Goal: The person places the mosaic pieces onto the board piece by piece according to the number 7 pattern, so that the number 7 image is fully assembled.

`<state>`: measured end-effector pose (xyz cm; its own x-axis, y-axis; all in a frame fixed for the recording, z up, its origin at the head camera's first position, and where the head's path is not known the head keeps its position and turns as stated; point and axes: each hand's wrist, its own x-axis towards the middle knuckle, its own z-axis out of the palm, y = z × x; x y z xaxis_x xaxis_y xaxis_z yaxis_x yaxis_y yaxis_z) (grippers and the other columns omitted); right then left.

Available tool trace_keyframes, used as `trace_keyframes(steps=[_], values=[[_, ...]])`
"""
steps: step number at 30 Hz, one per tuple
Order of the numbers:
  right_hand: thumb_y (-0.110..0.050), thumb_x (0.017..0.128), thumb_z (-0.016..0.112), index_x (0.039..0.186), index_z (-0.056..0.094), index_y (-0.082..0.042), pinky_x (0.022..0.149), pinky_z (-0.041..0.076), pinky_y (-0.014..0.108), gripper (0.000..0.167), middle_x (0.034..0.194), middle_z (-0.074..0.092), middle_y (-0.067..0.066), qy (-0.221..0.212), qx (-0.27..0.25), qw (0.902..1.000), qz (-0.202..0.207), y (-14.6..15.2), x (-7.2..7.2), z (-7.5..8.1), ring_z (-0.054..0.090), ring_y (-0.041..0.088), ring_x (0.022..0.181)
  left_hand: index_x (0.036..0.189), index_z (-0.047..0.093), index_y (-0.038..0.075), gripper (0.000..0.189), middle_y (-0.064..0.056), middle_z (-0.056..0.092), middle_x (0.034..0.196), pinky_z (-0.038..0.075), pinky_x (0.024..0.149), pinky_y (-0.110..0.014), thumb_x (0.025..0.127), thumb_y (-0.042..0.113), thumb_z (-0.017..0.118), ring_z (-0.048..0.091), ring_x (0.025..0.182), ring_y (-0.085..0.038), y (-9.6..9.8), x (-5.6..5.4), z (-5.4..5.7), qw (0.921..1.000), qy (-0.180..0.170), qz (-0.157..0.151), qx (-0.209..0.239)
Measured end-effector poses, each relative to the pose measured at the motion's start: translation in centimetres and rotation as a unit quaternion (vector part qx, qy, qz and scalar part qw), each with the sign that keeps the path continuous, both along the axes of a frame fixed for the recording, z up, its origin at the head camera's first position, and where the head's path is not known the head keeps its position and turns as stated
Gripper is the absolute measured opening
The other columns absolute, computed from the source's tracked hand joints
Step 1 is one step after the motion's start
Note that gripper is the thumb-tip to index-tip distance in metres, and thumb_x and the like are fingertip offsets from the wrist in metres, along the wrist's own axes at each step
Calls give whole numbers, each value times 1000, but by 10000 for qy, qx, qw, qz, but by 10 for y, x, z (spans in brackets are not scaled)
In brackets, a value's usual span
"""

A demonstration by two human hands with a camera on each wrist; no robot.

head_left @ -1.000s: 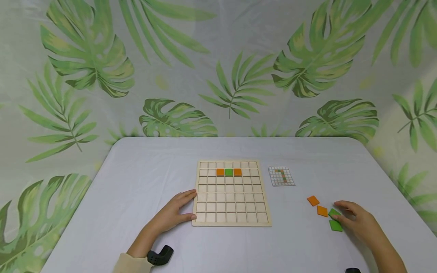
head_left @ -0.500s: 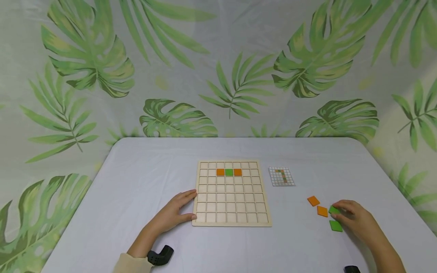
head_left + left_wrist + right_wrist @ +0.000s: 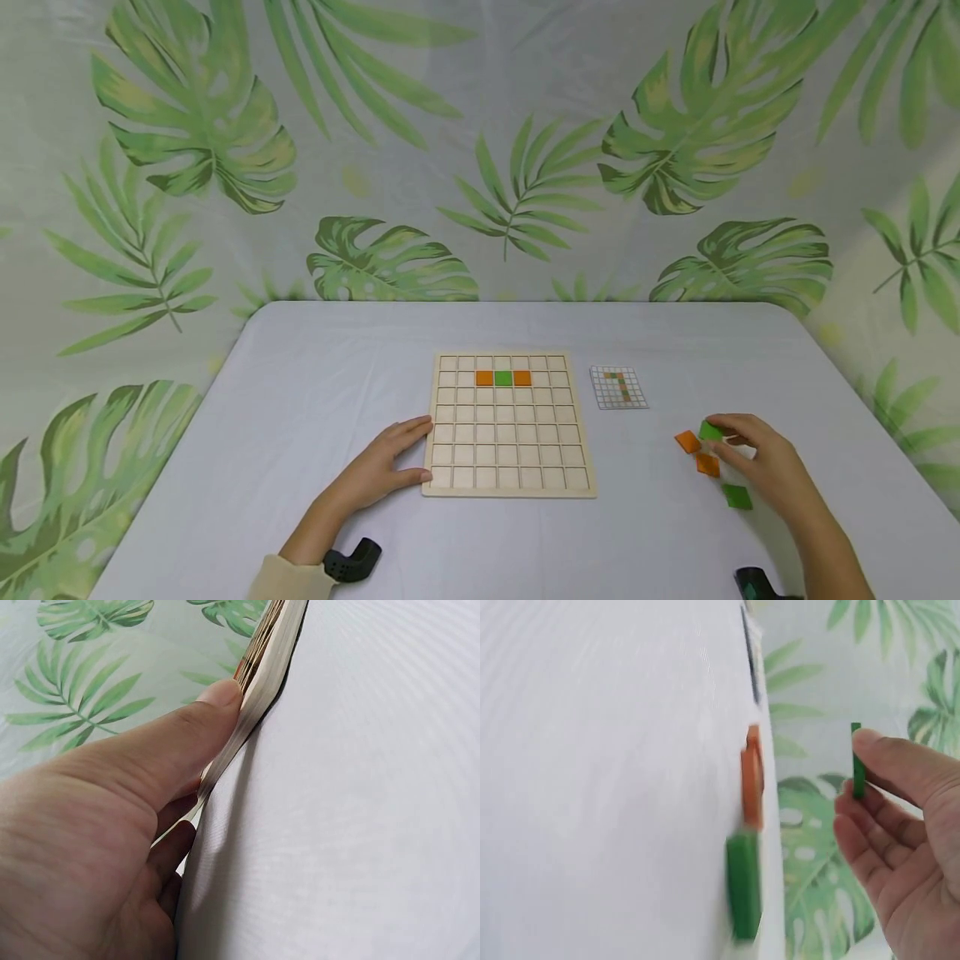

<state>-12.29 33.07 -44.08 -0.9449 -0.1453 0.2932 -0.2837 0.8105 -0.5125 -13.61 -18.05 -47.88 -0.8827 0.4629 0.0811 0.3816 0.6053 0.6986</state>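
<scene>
your r hand (image 3: 763, 460) pinched green square tile (image 3: 710, 431): prob light, stiff, best held by opp edges. l hand (image 3: 381, 467), fingers relaxed, touched wooden grid board (image 3: 486, 433).

Matt wood, smooth colour and woven cloth.
We see a board (image 3: 507, 434) of pale, matt, bare-looking wood; the green tile (image 3: 709, 432) and orange tiles (image 3: 707, 465) look smooth and evenly coloured (painted wood or plastic, we cannot tell which). The grid card (image 3: 618, 387) looks to us like printed paper, the white tablecloth (image 3: 330, 375) a fine matt weave, the leafy backdrop (image 3: 405, 179) smooth fabric, the wrist mount (image 3: 352, 563) black plastic.
</scene>
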Motion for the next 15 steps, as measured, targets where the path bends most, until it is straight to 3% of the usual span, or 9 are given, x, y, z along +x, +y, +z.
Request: trace_keyframes(steps=[4, 10, 15], values=[[-4, 75, 72, 108, 61, -6, 70, 43, 11, 35, 104, 55, 2, 362, -98, 9987, 345, -23, -12, 8, 50, 3, 85, 136, 40, 8, 73, -2, 33, 142, 23, 103, -47, 76, 38, 69, 25, 130, -27, 1, 0, -1, 10000, -48, -1, -4], [-1, 74, 72, 107, 62, -6, 65, 46, 18, 35, 105, 55, 2, 686, -208, 9943, 795, -59, -34, 19, 52, 15, 87, 136, 40, 10, 72, 1, 32, 142, 22, 103, -45, 76, 37, 69, 24, 130, -24, 0, 0, -1, 9999, -94, 35, -69], [-3, 75, 71, 108, 62, -5, 70, 47, 26, 34, 106, 55, 3, 704, -449, 9893, 1195, -92, -49, 23, 54, 17, 87, 136, 40, 9, 72, -1, 32, 142, 23, 103, -45, 76, 37, 69, 24, 130, -24, 0, 0, 0, 10000, -63, -10, -37]])
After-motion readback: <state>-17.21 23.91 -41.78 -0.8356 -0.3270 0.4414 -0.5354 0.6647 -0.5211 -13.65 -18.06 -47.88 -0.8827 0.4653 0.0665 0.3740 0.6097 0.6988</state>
